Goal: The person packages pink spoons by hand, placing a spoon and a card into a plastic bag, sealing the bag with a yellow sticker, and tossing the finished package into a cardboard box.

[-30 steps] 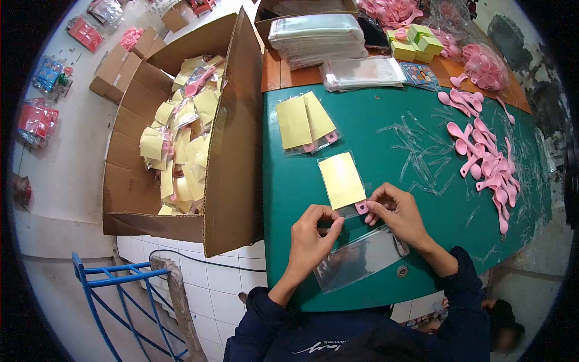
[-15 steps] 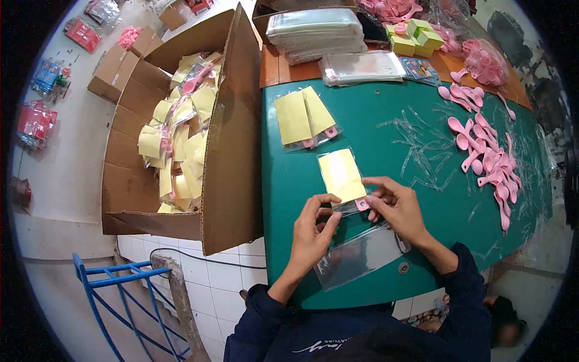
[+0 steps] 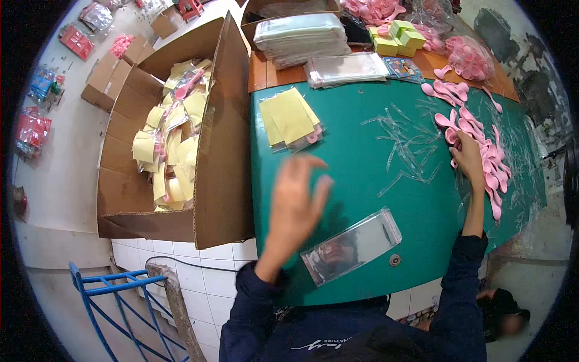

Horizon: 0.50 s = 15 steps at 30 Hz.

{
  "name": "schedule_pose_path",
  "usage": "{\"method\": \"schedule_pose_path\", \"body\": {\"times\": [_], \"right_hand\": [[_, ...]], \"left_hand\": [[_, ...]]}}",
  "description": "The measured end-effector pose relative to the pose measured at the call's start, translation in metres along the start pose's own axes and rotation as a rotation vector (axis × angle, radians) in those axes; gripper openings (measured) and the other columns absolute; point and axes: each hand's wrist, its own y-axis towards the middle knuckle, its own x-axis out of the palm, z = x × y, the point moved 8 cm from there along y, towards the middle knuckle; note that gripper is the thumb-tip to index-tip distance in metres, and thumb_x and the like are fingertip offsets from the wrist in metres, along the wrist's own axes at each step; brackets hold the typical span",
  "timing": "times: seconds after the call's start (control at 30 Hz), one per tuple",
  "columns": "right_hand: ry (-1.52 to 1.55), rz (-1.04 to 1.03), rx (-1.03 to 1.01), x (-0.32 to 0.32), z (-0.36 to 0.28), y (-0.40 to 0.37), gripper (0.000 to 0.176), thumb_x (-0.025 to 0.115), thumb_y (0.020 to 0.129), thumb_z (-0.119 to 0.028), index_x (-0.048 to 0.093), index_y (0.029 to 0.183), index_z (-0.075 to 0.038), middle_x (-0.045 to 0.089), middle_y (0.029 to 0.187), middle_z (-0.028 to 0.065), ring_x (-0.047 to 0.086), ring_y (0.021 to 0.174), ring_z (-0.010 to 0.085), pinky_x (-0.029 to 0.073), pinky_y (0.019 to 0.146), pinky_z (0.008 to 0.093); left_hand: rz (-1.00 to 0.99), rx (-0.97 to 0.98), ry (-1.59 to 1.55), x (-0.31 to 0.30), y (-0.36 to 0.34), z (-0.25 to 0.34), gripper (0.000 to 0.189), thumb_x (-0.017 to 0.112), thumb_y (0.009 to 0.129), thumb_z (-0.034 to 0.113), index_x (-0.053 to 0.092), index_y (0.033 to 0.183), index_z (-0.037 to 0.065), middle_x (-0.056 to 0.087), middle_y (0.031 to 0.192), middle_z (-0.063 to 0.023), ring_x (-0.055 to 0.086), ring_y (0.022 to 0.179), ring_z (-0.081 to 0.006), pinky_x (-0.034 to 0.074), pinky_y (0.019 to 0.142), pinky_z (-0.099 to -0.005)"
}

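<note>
My right hand (image 3: 467, 158) reaches into the heap of pink spoons (image 3: 491, 160), its fingertips pinched on a pink spoon (image 3: 451, 136) at the near-left side of the pile. Over the green table, my left hand (image 3: 297, 202) is smeared by motion, thumb and fingers apart with nothing in them. Just beyond it lie overlapping clear packets with yellow cards (image 3: 291, 119), a pink handle end showing at the lower right. A flat clear plastic bag (image 3: 351, 246) rests in front of me.
Left of the table (image 3: 338, 169) stands a tall cardboard box (image 3: 223, 151) filled with similar packets. Stacks of clear bags (image 3: 300, 36), small yellow-green boxes (image 3: 401, 37) and bagged spoons (image 3: 473, 59) line the back. Clear plastic strips (image 3: 410, 148) lie mid-table. A blue metal frame (image 3: 111, 280) stands lower left.
The packet held in both hands now lies with the others at the back left, released. My right hand has moved right to the spoons; my left has lifted off and drawn left.
</note>
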Motion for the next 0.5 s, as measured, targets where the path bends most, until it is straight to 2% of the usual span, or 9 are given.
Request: {"method": "schedule_pose_path", "body": {"times": [0.07, 0.13, 0.2, 0.3, 0.33, 0.43, 0.5], "right_hand": [[-0.004, 0.023, 0.028, 0.002, 0.003, 0.001, 0.025, 0.065, 0.069, -0.009, 0.053, 0.089, 0.0, 0.056, 0.071, 0.0151, 0.055, 0.072, 0.0324, 0.043, 0.068, 0.0402], [-0.019, 0.033, 0.07, 0.001, 0.003, 0.001, 0.024, 0.065, 0.07, -0.009, 0.054, 0.089, -0.001, 0.056, 0.072, 0.0153, 0.055, 0.073, 0.0328, 0.043, 0.068, 0.0403], [-0.037, 0.031, 0.13, -0.003, -0.002, -0.002, 0.022, 0.065, 0.072, -0.011, 0.054, 0.088, -0.001, 0.056, 0.076, 0.0153, 0.055, 0.076, 0.0332, 0.043, 0.069, 0.0403], [-0.278, 0.198, -0.097, -0.012, -0.029, -0.006, 0.021, 0.066, 0.074, -0.015, 0.055, 0.086, -0.002, 0.054, 0.085, 0.0152, 0.054, 0.083, 0.033, 0.042, 0.07, 0.0404], [-0.228, 0.129, -0.042, -0.006, -0.022, -0.004, 0.02, 0.065, 0.076, -0.014, 0.055, 0.088, -0.002, 0.052, 0.091, 0.0148, 0.052, 0.087, 0.0326, 0.042, 0.071, 0.0408], [-0.172, 0.124, -0.033, -0.006, -0.024, -0.002, 0.017, 0.063, 0.077, -0.01, 0.054, 0.09, -0.003, 0.051, 0.09, 0.0152, 0.051, 0.086, 0.0327, 0.042, 0.074, 0.0412], [-0.184, 0.327, -0.154, -0.025, -0.045, -0.003, 0.016, 0.061, 0.079, -0.009, 0.053, 0.091, -0.002, 0.052, 0.09, 0.0151, 0.052, 0.086, 0.0322, 0.042, 0.077, 0.0402]], "left_hand": [[-0.294, -0.058, -0.146, 0.049, -0.033, 0.019, 0.027, 0.067, 0.076, 0.013, 0.056, 0.098, 0.002, 0.052, 0.094, -0.0154, 0.056, 0.084, -0.0302, 0.047, 0.071, -0.038], [-0.389, -0.053, -0.062, 0.068, -0.051, 0.037, 0.027, 0.068, 0.075, 0.012, 0.055, 0.098, 0.003, 0.051, 0.092, -0.0156, 0.056, 0.084, -0.0299, 0.046, 0.069, -0.0394], [-0.398, -0.059, -0.173, 0.079, -0.057, 0.033, 0.027, 0.068, 0.075, 0.011, 0.055, 0.098, 0.003, 0.051, 0.09, -0.0147, 0.057, 0.083, -0.0292, 0.046, 0.067, -0.0392], [-0.442, -0.052, -0.324, 0.086, -0.056, 0.022, 0.024, 0.066, 0.076, 0.009, 0.055, 0.097, 0.003, 0.055, 0.087, -0.0137, 0.059, 0.08, -0.0285, 0.047, 0.065, -0.0377], [-0.466, -0.05, -0.374, 0.087, -0.055, 0.02, 0.023, 0.066, 0.077, 0.008, 0.055, 0.097, 0.002, 0.056, 0.086, -0.0135, 0.06, 0.079, -0.0284, 0.048, 0.065, -0.0371], [-0.465, -0.15, -0.493, 0.079, -0.049, 0.015, 0.019, 0.066, 0.078, 0.009, 0.055, 0.092, 0.001, 0.062, 0.086, -0.0133, 0.063, 0.075, -0.0277, 0.049, 0.063, -0.0347], [-0.455, -0.147, -0.424, 0.072, -0.046, 0.012, 0.015, 0.065, 0.079, 0.009, 0.057, 0.088, 0.0, 0.063, 0.09, -0.0143, 0.064, 0.075, -0.0275, 0.05, 0.064, -0.0339]]}}
